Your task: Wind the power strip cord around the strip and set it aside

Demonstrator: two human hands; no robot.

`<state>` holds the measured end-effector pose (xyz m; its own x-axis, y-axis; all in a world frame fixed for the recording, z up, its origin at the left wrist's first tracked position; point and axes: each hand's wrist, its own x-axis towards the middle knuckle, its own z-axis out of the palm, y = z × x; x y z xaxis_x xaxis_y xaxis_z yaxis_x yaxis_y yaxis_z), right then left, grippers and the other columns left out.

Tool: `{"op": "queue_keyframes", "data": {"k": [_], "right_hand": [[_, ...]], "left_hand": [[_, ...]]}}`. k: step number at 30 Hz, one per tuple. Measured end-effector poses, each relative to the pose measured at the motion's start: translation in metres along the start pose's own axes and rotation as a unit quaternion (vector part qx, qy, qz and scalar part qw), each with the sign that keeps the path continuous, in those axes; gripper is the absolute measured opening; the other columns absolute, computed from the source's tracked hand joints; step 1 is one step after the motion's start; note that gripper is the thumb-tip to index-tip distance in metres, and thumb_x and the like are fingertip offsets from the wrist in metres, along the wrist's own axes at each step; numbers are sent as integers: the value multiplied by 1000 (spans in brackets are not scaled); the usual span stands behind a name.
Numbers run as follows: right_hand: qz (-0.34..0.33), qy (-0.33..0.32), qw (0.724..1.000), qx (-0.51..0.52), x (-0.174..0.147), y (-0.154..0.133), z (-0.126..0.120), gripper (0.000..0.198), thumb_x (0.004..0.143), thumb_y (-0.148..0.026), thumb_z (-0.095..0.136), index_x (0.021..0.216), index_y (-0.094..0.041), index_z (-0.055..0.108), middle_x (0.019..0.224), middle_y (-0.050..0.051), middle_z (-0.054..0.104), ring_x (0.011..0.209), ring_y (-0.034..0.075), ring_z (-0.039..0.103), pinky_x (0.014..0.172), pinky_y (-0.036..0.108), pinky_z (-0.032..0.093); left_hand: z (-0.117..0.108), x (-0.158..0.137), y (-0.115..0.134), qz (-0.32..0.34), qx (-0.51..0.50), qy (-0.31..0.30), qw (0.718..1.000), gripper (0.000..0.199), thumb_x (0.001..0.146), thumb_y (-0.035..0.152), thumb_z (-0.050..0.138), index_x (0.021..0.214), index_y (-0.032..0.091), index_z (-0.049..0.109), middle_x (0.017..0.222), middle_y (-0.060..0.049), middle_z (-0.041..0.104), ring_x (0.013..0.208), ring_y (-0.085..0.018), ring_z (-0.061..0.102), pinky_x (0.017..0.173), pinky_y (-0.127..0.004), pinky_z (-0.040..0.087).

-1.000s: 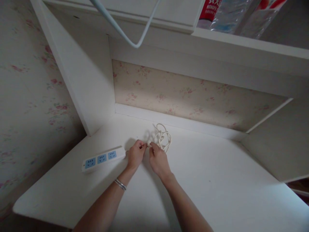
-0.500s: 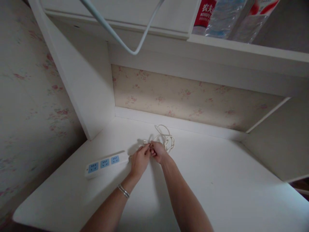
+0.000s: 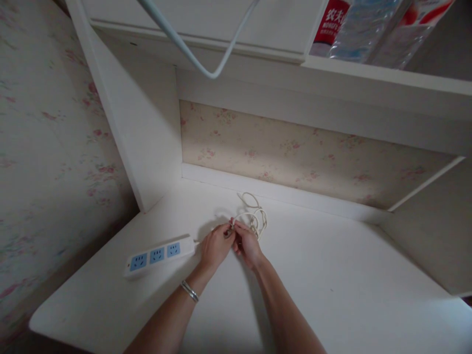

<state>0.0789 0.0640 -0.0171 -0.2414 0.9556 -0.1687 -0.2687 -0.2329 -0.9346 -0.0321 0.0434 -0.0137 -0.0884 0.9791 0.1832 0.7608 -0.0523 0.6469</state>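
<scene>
My left hand (image 3: pixel 217 244) and my right hand (image 3: pixel 248 243) meet over the desk, fingertips close together. Both are closed on the thin white power cord (image 3: pixel 264 219); the exact spot they pinch is partly hidden by the fingers. Loose loops of the cord lie on the desk behind and to the right of my right hand. To the left of my left hand lies a white power strip (image 3: pixel 160 256) with blue sockets facing up, its cord leaving the right end toward my hands.
The white desk (image 3: pixel 332 260) has a side panel (image 3: pixel 147 128) at left and a flowered wall behind. A pale bent tube (image 3: pixel 212 73) hangs in front of the upper cabinet. Plastic-wrapped bottles (image 3: pixel 363 29) stand on the upper right shelf.
My fingers have shifted on the cord, and a loop now arches up from them. The power strip has moved slightly left relative to the desk. The view has turned a little.
</scene>
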Motion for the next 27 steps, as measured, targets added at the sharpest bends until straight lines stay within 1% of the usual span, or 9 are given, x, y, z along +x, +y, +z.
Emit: {"op": "queue_keyframes", "data": {"k": [3,6,10,12,14,16,18,23,27], "right_hand": [[20,-55,996,-74,-7,-7,-2,44,82,-48,56,113,-17,61,66,0,61,36,6,45,27,16,23],[37,-123,978,-164,-15,-20,-5,48,85,-49,54,124,-22,57,95,8,66,46,7,54,31,15,30],[73,-213,941,-253,-30,-34,-10,59,86,-53,51,140,-32,39,133,12,51,62,10,63,46,22,48],[80,-195,937,-279,-37,-35,-14,67,88,-57,46,147,-32,23,131,13,53,62,12,64,52,27,51],[71,-151,927,-336,-43,-33,-18,71,91,-56,40,149,-25,16,109,13,65,59,14,64,58,30,52],[37,-97,906,-411,-44,-27,-20,68,92,-51,39,148,-16,21,84,9,69,58,16,63,68,32,51],[12,-46,897,-440,-41,-19,-19,63,92,-45,40,145,-12,31,80,8,69,55,15,62,69,30,49],[35,6,946,-323,-26,2,-10,57,86,-36,43,139,-17,36,103,9,66,44,10,55,41,23,41],[-1,38,960,-276,-19,8,-4,52,81,-33,48,129,-16,46,95,6,66,40,7,48,33,20,33]], "left_hand": [[0,1,-2,-39,25,-20,999,20,89,35,48,94,23,63,91,-3,70,79,-17,63,61,-24,36],[1,0,-5,-33,25,-17,999,21,91,34,44,95,22,60,92,-4,70,81,-18,64,60,-25,36],[3,-1,-10,-36,22,-1,999,23,93,36,40,100,22,57,83,-4,69,76,-18,65,58,-24,35],[3,1,-11,-41,40,1,998,20,92,31,41,99,23,57,81,-3,69,75,-18,65,59,-24,35],[3,2,-11,-42,59,8,997,22,93,32,39,97,23,59,83,-4,70,76,-18,65,61,-25,36],[4,3,-10,-40,65,14,997,28,94,37,36,96,24,61,86,-5,71,78,-19,66,63,-26,38],[5,3,-8,-37,62,12,997,30,94,41,37,96,25,63,90,-5,72,81,-19,66,66,-27,39],[6,2,-8,-30,50,-5,998,38,93,48,37,97,26,68,92,-5,73,84,-20,67,69,-26,41],[5,2,-10,-32,35,-11,999,42,93,50,36,95,26,70,91,-6,73,86,-20,67,71,-26,42]]}}
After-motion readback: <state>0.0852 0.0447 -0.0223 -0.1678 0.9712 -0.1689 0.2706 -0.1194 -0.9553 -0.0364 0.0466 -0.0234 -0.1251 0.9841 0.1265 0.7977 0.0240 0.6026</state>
